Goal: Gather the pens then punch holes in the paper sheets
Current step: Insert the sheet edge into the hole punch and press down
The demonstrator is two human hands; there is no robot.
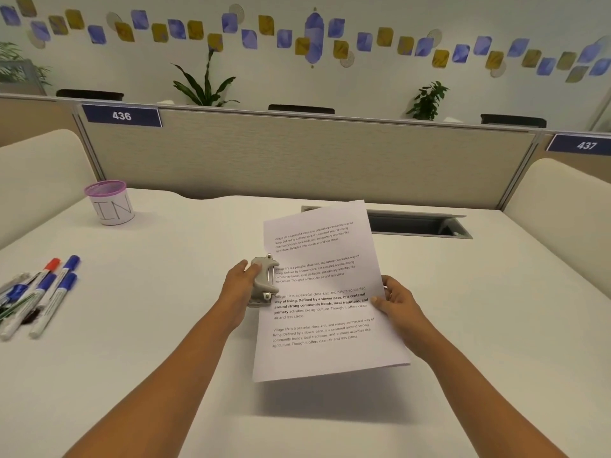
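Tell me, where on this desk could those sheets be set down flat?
Bare desk lies right of the right hand, below the cable hatch. More lies between the pens and the left hand, and nearest the person. The pens crowd the left edge.

The left hand gripped a grey hole punch on the white desk, its slot over the left edge of a printed sheet. The right hand pinched the sheet's right edge. Markers lay grouped far left, near a pink-rimmed cup.
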